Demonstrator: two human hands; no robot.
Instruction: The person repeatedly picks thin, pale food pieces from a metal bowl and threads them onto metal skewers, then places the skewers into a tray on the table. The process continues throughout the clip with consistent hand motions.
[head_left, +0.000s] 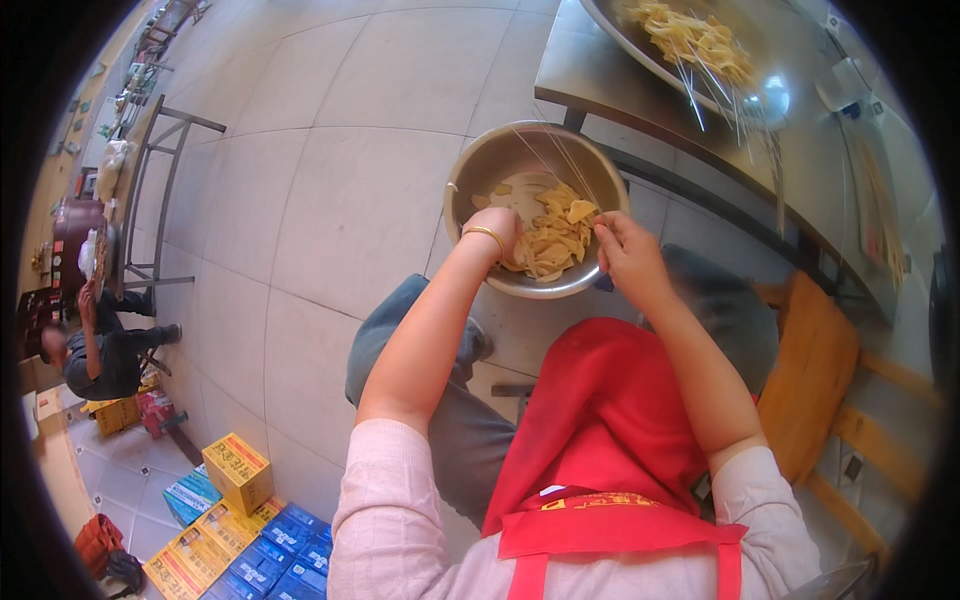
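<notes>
A round stainless steel basin (461, 161) is in front of me, above my knees, with pale yellow sliced food pieces (555, 247) inside. My left hand (495, 225) reaches into the basin among the pieces; its fingertips are hidden, so I cannot tell what it holds. A gold bangle (486, 234) is on that wrist. At the basin's right rim, my right hand (621, 244) pinches several thin metal skewers (574, 161), which slant up and left across the basin. One yellow slice (581, 211) is at the skewers beside my right fingertips.
A steel table (600, 82) at upper right bears a large basin (622, 45) of skewered slices (690, 37) and bundled sticks (881, 202). A wooden chair (814, 375) stands right. Stacked cartons (236, 472) are at lower left; a seated person (105, 360) is at a far-left table.
</notes>
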